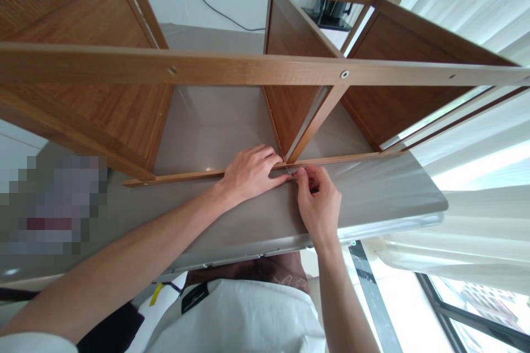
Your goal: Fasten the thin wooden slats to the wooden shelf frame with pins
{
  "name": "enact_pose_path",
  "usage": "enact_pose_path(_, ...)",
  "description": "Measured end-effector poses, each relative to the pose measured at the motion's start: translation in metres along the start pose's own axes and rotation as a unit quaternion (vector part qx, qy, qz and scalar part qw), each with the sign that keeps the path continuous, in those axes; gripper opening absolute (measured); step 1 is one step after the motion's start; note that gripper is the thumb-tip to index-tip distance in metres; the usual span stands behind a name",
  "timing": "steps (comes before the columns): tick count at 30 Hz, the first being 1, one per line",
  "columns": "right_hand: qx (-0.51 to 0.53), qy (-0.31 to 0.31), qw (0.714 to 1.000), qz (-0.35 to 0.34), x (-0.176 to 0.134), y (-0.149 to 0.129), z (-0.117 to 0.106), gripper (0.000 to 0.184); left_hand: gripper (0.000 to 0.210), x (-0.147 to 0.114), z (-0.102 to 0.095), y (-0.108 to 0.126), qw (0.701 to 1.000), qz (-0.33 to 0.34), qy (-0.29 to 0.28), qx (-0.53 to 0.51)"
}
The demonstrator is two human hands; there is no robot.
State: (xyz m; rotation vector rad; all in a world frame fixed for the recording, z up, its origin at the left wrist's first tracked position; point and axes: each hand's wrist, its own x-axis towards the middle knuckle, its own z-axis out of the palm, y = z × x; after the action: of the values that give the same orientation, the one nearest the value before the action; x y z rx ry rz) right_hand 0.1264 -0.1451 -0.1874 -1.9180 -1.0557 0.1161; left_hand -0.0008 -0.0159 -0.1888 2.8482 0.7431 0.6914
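A wooden frame with side panels and a middle divider stands on the grey tabletop. My left hand grips its bottom rail just left of the divider's foot. The fingers curl over the rail and the thumb stretches along the front towards my right hand. My right hand is closed in a pinch on a thin metal hex key, partly hidden by the fingers. The key's tip meets the rail at the divider's foot.
A socket-head bolt sits in the upper front rail. The tabletop's rounded right corner is near a white curtain. A metal pot stands behind the frame. A blurred patch covers something at left.
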Motion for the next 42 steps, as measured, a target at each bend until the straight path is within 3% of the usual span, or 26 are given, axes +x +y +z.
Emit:
enact_pose_path(16, -0.158, 0.019, 0.965, -0.207, -0.005, 0.000, 0.008, 0.022, 0.031, 0.000, -0.001, -0.001, 1.000, 0.016, -0.014, -0.001)
enact_pose_path(26, -0.116, 0.028, 0.982, -0.149, -0.001, -0.002, 0.008, 0.017, 0.028, 0.001, -0.006, -0.001, 0.999, 0.019, -0.033, -0.007)
enact_pose_path(42, -0.123, 0.013, 0.983, -0.137, 0.004, -0.002, 0.001, 0.016, 0.033, 0.001, -0.005, -0.001, 0.999, 0.016, -0.033, -0.001)
